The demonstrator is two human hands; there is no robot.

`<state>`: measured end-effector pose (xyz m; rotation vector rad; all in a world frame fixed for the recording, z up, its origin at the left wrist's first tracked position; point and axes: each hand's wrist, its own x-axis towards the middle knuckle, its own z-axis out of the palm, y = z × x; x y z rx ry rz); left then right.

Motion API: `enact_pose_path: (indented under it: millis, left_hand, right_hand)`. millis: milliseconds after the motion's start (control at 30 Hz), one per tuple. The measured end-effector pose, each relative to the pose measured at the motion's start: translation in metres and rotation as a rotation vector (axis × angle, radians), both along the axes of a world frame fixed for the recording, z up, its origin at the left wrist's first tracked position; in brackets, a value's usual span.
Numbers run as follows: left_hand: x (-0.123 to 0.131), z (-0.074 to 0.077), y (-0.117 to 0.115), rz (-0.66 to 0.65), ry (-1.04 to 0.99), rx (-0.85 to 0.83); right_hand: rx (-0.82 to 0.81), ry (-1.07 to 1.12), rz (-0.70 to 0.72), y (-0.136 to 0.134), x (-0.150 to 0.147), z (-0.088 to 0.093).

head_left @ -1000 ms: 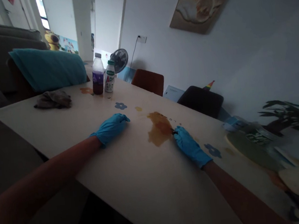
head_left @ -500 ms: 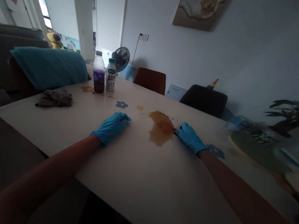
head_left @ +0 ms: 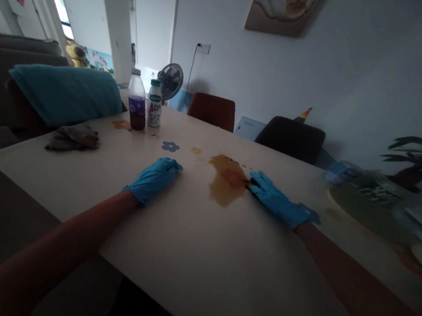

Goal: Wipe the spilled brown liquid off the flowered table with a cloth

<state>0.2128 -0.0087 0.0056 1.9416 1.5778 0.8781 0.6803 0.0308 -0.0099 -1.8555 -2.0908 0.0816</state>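
Observation:
On the pale table (head_left: 191, 260) lies a brown liquid spill (head_left: 226, 191), spread over a printed orange flower. My left hand (head_left: 155, 179), in a blue glove, rests palm down left of the spill, fingers loosely stretched, holding nothing that I can see. At the spill's right edge my right hand (head_left: 275, 199), also blue-gloved, lies low with its fingers extended. Dark marks show at its fingertips; whether they are table print or a small object, I cannot tell. A crumpled grey-brown cloth (head_left: 73, 138) sits toward the far left corner.
A bottle of dark purple drink (head_left: 136, 105) and a white bottle with green cap (head_left: 154, 104) stand at the far end. Chairs (head_left: 211, 111) line the wall side; a teal towel (head_left: 68, 90) covers another. A green mat (head_left: 367, 212) and a plant (head_left: 414, 156) are at right.
My right hand has flattened and its wrist has shifted right, with the fingertips still by the spill's edge. My left hand stays in about the same place. The camera view has tilted slightly.

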Motion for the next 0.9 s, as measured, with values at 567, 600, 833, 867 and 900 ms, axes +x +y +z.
enact_pose_path:
  millis: [567,600,833,867,900]
  left_hand:
    - [0.001,0.006,-0.006,0.039,-0.025,-0.054]
    - [0.001,0.007,-0.007,0.034,-0.024,-0.050]
    - [-0.001,0.004,-0.004,0.001,-0.020,0.003]
    - [-0.001,0.002,-0.002,-0.001,-0.023,0.007]
    - [-0.001,-0.001,0.000,-0.001,-0.026,0.010]
  right_hand:
    - [-0.174,-0.347,-0.173,0.047,-0.043,0.032]
    - [-0.188,-0.354,-0.178,0.043,-0.043,0.033]
    - [-0.259,-0.416,-0.163,0.025,-0.052,0.041]
    - [-0.267,-0.421,-0.158,0.023,-0.053,0.042]
    - [-0.274,-0.425,-0.155,0.020,-0.055,0.043]
